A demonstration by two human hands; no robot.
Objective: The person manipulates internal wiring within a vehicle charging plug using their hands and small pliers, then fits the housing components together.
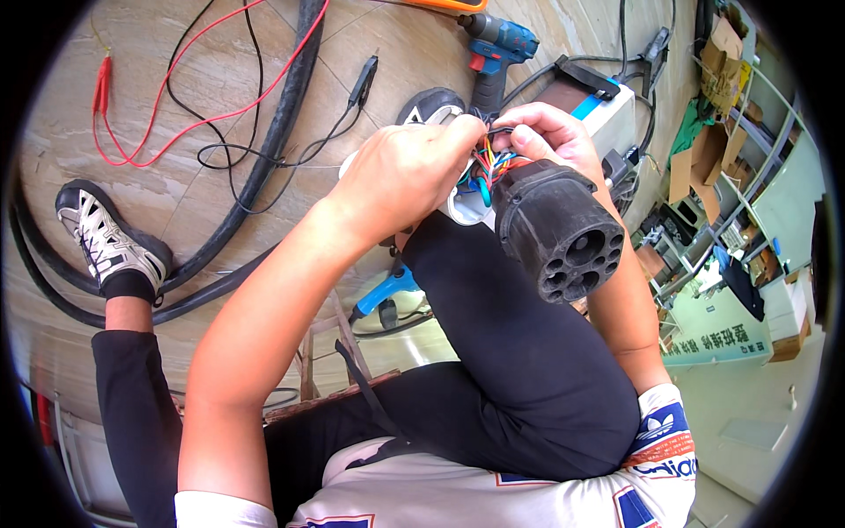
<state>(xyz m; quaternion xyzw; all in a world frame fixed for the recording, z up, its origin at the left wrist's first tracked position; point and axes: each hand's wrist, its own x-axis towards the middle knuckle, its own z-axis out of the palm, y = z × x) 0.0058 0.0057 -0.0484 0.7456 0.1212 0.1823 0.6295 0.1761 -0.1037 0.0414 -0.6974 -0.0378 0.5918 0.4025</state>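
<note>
A black round plug head (563,233) with several holes in its face rests over my raised knee, its face toward me. Thin coloured wires (493,165) come out of its back. Around them my left hand (409,167) is closed in a pinch at the wire ends, knuckles up. Close beside it, my right hand (554,139) pinches a dark wire between thumb and fingers, with its wrist behind the plug head. Part of a white plastic shell (466,208) shows under the wires. My fingers partly cover the wire ends.
Beyond my hands a blue cordless driver (500,44) stands by a white box (607,114). Red test leads (167,132) and a thick black cable (264,158) lie on the tiles at left. A blue tool (387,290) lies below my knee. Shelves with cardboard boxes (704,172) line the right.
</note>
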